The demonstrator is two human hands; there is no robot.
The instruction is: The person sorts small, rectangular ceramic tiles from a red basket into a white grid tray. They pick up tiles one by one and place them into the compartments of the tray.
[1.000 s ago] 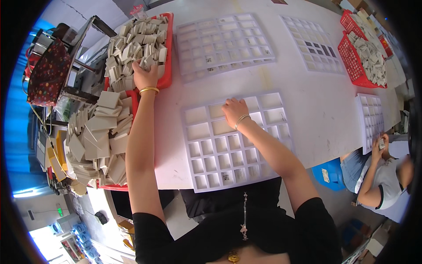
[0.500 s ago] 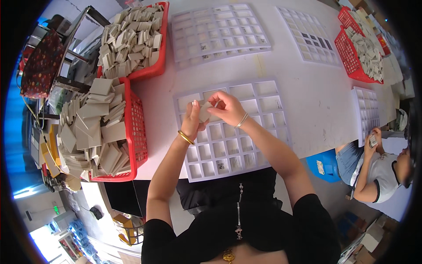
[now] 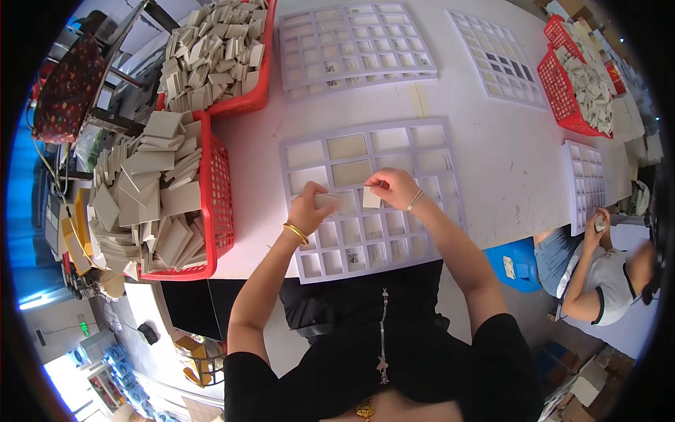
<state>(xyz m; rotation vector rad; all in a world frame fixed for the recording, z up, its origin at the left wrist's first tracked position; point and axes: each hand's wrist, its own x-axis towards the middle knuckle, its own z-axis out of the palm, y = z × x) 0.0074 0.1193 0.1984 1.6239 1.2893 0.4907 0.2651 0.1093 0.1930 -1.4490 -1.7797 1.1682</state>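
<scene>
A white compartment tray point(image 3: 457, 204) lies on the table in front of me. My right hand point(image 3: 395, 188) pinches a small beige square tile point(image 3: 372, 199) over the tray's middle compartments. Over the tray's left part, my left hand point(image 3: 311, 211) is closed around what looks like pale small tiles point(image 3: 326, 201), partly hidden by the fingers. Two larger compartments beyond my hands hold beige rectangular tiles, one farther point(image 3: 348, 145) and one nearer point(image 3: 351, 173). Other compartments around them show white bottoms, some with printed marks.
Red baskets heaped with beige tiles stand at left, one nearer point(image 3: 223, 204) and one farther point(image 3: 261, 91). Stacked white trays point(image 3: 358, 76) lie at the far side, another tray point(image 3: 492, 60) to their right. At right are more red baskets point(image 3: 562, 105) and a seated person point(image 3: 598, 274).
My hands have moved apart and nearer to me. The right hand now carries a small tile to the right, away from the left hand. The two beige-filled compartments have come into sight.
</scene>
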